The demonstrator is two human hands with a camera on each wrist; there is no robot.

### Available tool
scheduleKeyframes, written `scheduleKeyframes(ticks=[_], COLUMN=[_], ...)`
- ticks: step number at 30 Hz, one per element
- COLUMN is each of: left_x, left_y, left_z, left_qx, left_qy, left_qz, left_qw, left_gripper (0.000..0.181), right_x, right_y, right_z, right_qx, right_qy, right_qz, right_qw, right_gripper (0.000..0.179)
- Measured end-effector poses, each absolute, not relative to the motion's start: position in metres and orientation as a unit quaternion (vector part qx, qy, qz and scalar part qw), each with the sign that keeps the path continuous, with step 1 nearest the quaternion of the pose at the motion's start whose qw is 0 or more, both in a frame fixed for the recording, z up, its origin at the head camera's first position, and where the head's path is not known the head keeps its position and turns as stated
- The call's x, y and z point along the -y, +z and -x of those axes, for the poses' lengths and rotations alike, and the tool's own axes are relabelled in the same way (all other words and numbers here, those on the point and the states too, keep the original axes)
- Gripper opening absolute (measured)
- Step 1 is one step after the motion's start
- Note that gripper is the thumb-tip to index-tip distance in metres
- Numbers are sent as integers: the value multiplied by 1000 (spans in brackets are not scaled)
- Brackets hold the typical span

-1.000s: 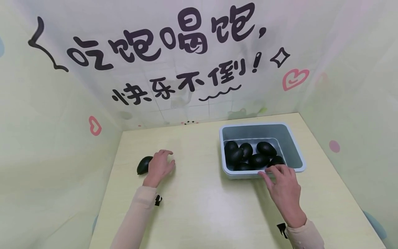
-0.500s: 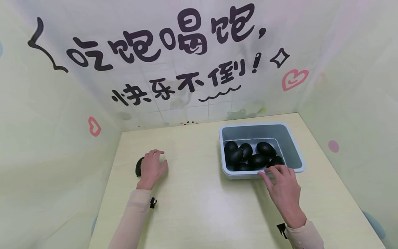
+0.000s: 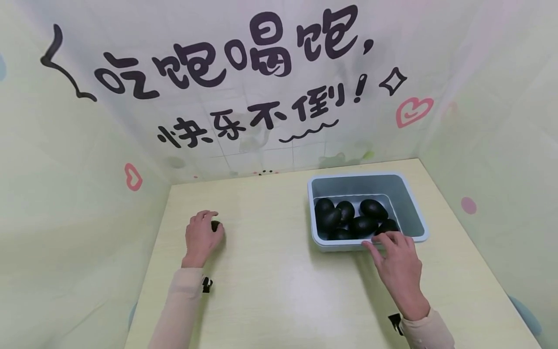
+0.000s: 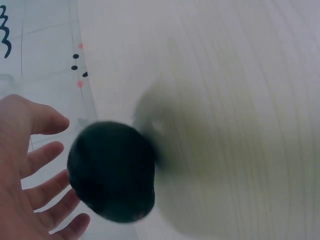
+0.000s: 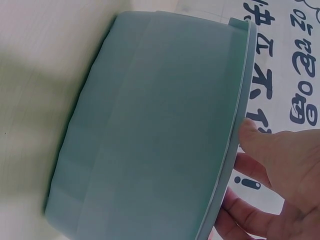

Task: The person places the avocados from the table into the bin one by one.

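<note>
On the left part of the table, a dark green avocado (image 3: pixel 215 226) shows between the thumb and fingers of my left hand (image 3: pixel 201 238). The left wrist view has the avocado (image 4: pixel 112 172) large and close, with the fingers spread beside and behind it and the thumb apart from it. At the right, my right hand (image 3: pixel 398 266) pinches the near rim of a blue-grey plastic bin (image 3: pixel 368 174). Seen from the right wrist, the thumb lies outside the bin's rim (image 5: pixel 239 100) and the fingers curl over to the inner side. Several dark avocados (image 3: pixel 373 209) lie in the bin.
A pale wood-look table (image 3: pixel 270 291) carries everything. Printed fabric walls (image 3: pixel 279 97) with large black characters close off the back and both sides. The bin stands near the back right corner of the table.
My left hand has moved left across the avocado, which now shows on its thumb side instead of its outer side. The right hand and the bin have stayed in place.
</note>
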State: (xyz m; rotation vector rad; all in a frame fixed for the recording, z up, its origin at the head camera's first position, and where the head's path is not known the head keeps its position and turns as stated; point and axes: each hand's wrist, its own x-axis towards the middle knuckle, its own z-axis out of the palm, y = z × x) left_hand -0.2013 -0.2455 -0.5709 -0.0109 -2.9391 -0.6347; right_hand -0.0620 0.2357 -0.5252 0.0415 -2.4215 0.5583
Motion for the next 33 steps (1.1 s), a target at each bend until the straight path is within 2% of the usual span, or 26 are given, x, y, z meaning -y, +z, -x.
scheduleKeyframes(ticks=[6, 17, 33], left_x=[252, 252, 252], left_y=[-574, -582, -587], left_z=[199, 192, 195], left_qx=[971, 974, 972], left_qy=[-230, -225, -236], left_qz=[-12, -15, -10], left_qw=[63, -1, 0], left_gripper=[45, 54, 56], right_x=[-237, -238, -240], right_y=[-528, -529, -531], right_z=[63, 62, 66], right_qx=[918, 918, 920], right_qy=[212, 211, 218], right_qz=[-19, -22, -20], right_qw=[335, 336, 326], right_gripper=[77, 78, 79])
